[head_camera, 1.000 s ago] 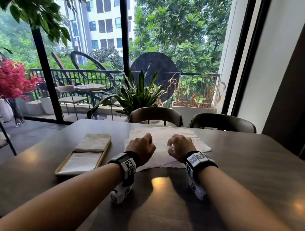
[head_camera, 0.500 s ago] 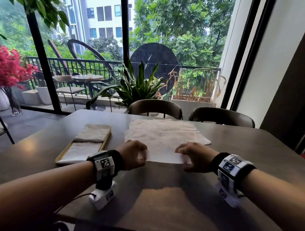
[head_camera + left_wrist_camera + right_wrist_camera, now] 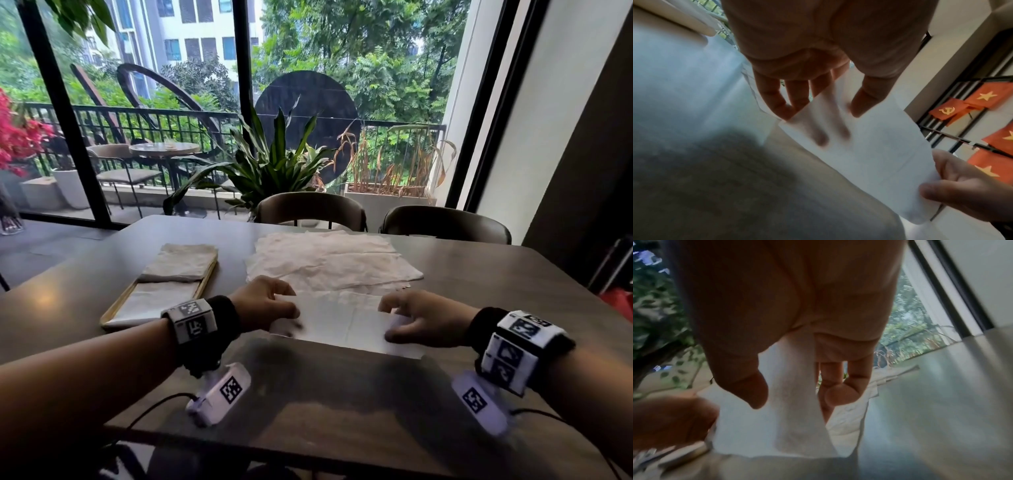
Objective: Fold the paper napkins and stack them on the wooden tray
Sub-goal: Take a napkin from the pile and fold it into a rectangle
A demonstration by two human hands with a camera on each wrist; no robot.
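Napkin (image 3: pixel 344 320), thin and white, hangs lifted near the tabletop's (image 3: pixel 479 291) front edge; your left hand (image 3: pixel 265 303) and right hand (image 3: pixel 423 320) each pinch an end. Half a second ago it lay lower, and the crinkled pile (image 3: pixel 329 262) behind stays put.

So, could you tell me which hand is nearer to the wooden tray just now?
Left. The left hand holds the napkin at its left end, just right of the wooden tray. The right hand holds the napkin's other end, farther away.

A dark grey-brown rectangular table (image 3: pixel 479 281) carries a flat wooden tray (image 3: pixel 205 284) at its left and a spread pile of crumpled white paper napkins (image 3: pixel 329 260) at centre.
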